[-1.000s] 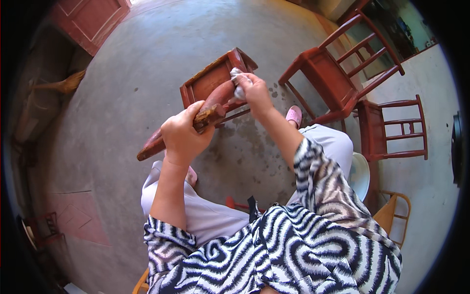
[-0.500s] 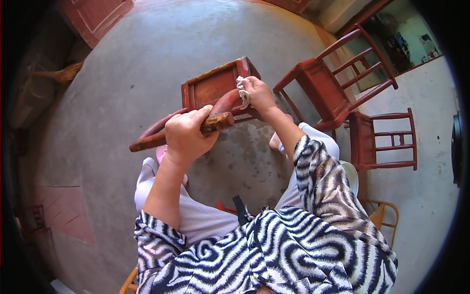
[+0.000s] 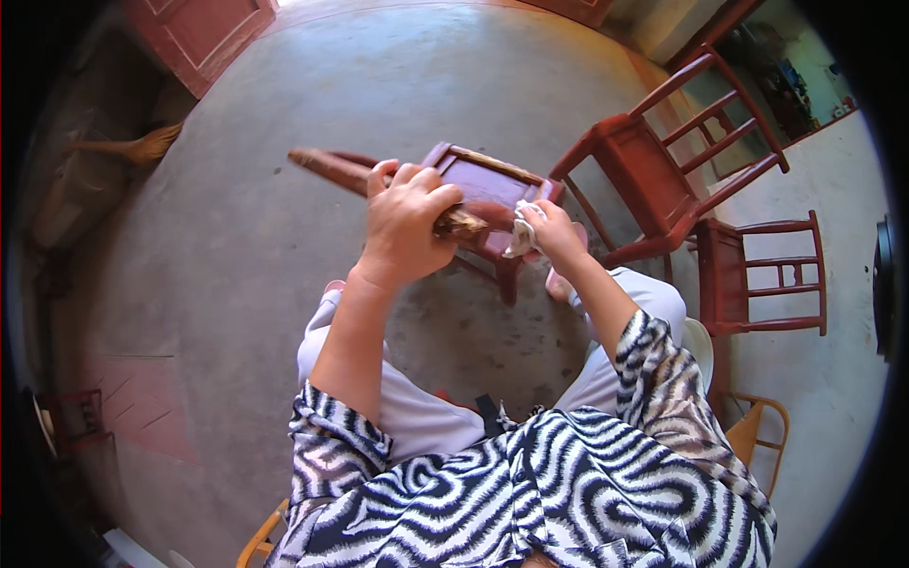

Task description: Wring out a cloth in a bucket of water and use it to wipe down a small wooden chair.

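A small red wooden chair (image 3: 488, 189) is tilted in front of me, its seat panel catching a pale sheen. My left hand (image 3: 407, 222) is closed around part of its backrest, beside a worn, splintered wooden end (image 3: 461, 224). In my right hand (image 3: 557, 237) is a crumpled white cloth (image 3: 524, 229), pinched against the chair's frame near the seat's right side. What lies under the left palm is hidden.
Two more red chairs stand to the right, one larger (image 3: 644, 175) and one smaller (image 3: 724, 275), near a pale wall. A broom (image 3: 151, 147) lies at the far left. My knees (image 3: 649, 293) are spread beneath the held chair. A red door (image 3: 208, 38) is at the top left.
The held chair has turned, and its backrest end on the left has swung upward. Both hands sit farther right in the view; the cloth stays in the right hand, now lower.
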Available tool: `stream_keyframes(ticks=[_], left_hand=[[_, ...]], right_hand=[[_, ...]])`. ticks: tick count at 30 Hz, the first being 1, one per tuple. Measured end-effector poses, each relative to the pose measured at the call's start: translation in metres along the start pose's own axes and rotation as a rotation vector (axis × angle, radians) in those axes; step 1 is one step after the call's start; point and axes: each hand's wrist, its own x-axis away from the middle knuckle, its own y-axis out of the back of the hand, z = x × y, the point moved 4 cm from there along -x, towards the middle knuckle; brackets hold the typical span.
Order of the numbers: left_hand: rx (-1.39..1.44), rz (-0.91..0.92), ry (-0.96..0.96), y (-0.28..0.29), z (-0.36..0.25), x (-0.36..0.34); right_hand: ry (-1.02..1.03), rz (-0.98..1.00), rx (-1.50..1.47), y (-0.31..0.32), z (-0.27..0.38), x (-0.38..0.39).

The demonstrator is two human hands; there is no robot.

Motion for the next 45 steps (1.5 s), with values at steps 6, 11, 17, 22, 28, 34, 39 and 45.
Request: stream_keyframes(ticks=[6,11,17,22,28,34,39,45], left_hand=[[0.074,0.106,0.060,0.010,-0.010,-0.016],[0.236,0.129,0.128,0.005,-0.001,0.011],[0.302,0.119,0.292,0.022,0.053,0.047],[0.711,0.108,0.873,0.016,0.103,0.100],[0.692,0.015,0.971,0.008,0.115,0.120],[-0.014,-0.388,0.769,0.058,0.132,0.116],[0.198,-0.475,0.394,0.025,0.034,0.063],[0.103,1.039,0.076,-0.087,-0.046,0.060]], right_hand=[[0.040,0.106,-0.151,-0.027,-0.050,0.012],[-0.169,0.212,-0.384,-0.074,-0.053,0.034],[-0.226,0.357,-0.630,-0.098,-0.019,0.039],[-0.220,0.344,-0.665,-0.090,-0.029,0.024],[-0.228,0.293,-0.682,-0.066,-0.054,0.003],[-0.274,0.260,-0.574,-0.041,-0.049,-0.003],[-0.247,0.319,-0.366,-0.038,-0.034,-0.014],[-0.186,0.341,-0.189,-0.059,-0.025,-0.055]])
